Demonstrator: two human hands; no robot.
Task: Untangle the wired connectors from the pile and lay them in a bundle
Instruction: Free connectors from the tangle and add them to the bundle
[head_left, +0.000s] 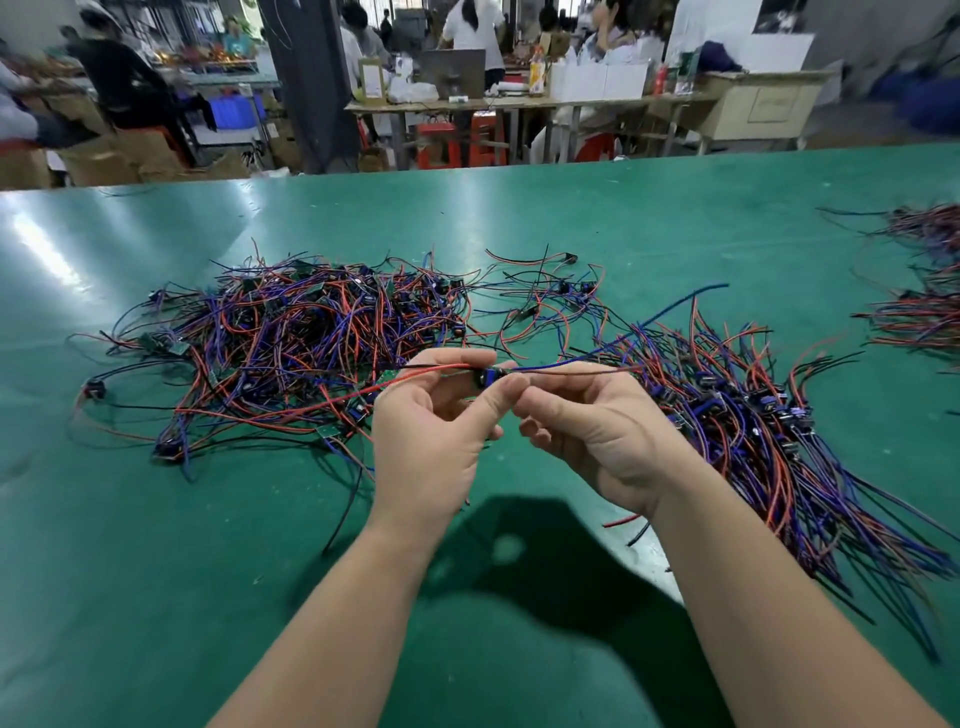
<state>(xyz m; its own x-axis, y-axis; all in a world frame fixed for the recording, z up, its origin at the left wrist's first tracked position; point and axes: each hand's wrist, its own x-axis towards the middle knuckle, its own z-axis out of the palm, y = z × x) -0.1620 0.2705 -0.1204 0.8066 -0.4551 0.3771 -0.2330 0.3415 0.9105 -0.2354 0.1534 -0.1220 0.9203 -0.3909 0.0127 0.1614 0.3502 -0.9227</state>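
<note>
A tangled pile (291, 343) of red, blue and black wired connectors lies on the green table (156, 545) to the left. To the right, a laid-out bundle (753, 426) of the same connectors fans toward the near edge. Between them, above the table, my left hand (431, 426) and my right hand (597, 431) pinch one wired connector (488, 375). Its small blue and black body sits between my fingertips. Its red and black wires trail left toward the pile, and its blue wire runs up to the right.
A few loose connectors (561, 296) lie behind my hands. Another heap of wires (930, 280) sits at the table's right edge. Beyond the far table edge are people, red stools (441, 145) and work tables with boxes.
</note>
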